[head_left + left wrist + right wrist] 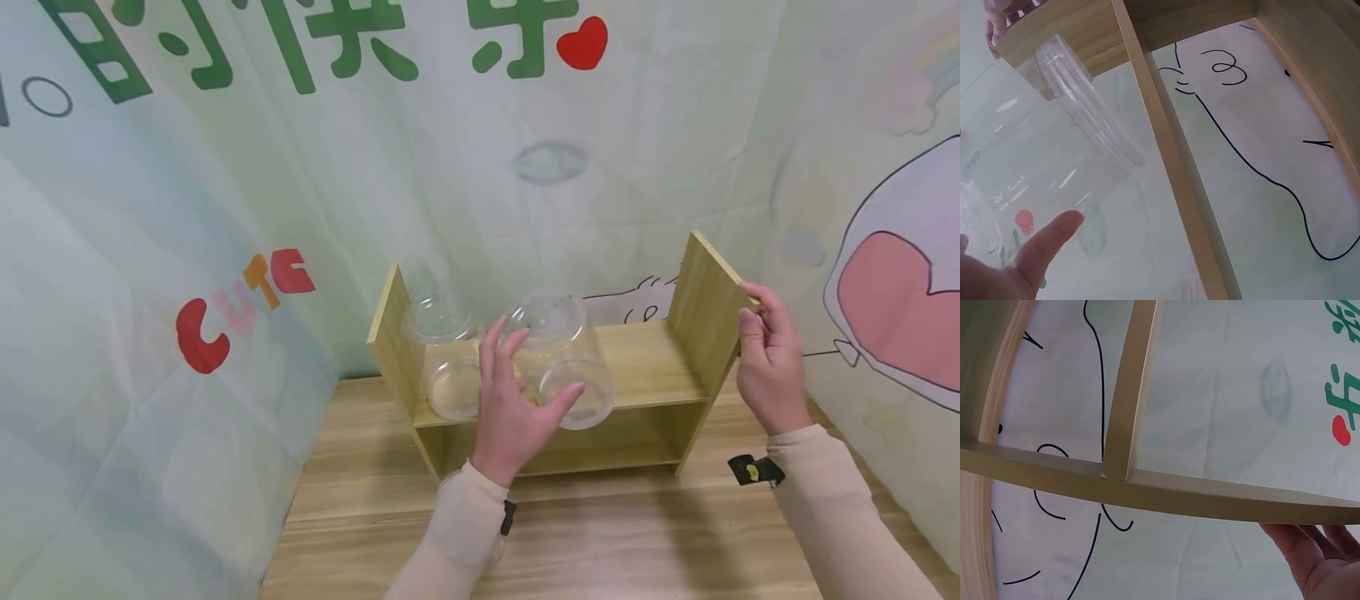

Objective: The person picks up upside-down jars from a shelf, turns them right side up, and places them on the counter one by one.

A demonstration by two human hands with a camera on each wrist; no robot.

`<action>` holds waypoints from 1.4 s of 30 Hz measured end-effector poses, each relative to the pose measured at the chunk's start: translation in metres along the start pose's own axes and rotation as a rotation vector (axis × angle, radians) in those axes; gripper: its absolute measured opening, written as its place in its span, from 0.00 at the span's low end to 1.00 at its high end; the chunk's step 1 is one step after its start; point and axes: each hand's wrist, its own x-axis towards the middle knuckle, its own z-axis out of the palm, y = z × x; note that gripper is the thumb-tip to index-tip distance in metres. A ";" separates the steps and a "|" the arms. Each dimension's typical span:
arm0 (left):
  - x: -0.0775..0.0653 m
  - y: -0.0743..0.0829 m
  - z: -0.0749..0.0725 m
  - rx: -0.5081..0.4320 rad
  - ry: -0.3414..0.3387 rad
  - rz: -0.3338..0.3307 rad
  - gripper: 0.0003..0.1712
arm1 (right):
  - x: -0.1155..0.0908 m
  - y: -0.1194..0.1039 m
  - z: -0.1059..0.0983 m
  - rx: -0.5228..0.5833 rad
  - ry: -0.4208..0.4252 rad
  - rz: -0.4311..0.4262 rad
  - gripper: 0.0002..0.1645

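A small two-tier wooden shelf (648, 358) stands on the table. Two clear cylindrical jars are at its upper board: the left jar (442, 387) near the left side panel, the right jar (573, 358) near the middle, its lower end overlapping the board's front edge. My left hand (513, 408) curves round the right jar, fingers on its left side and thumb across its front. The left wrist view shows the thumb (1050, 247) against the clear wall of that jar (1085, 106). My right hand (772, 358) grips the shelf's right side panel; its fingers (1300, 547) show below the panel edge in the right wrist view.
The wood-grain table (600, 533) extends in front of the shelf. A printed curtain (450, 192) hangs close behind it and along both sides. Under the upper board is a lower compartment (600, 446). Its side panels rise above the upper board.
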 end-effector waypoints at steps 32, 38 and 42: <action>-0.005 0.042 -0.014 -0.176 0.042 0.013 0.43 | -0.016 -0.015 -0.002 0.119 -0.051 0.059 0.25; -0.009 0.039 -0.014 -0.211 0.055 -0.007 0.43 | -0.030 -0.005 0.002 0.222 0.008 0.148 0.28; -0.011 0.039 -0.015 -0.220 0.060 -0.013 0.42 | -0.042 -0.008 0.004 0.342 0.115 0.189 0.27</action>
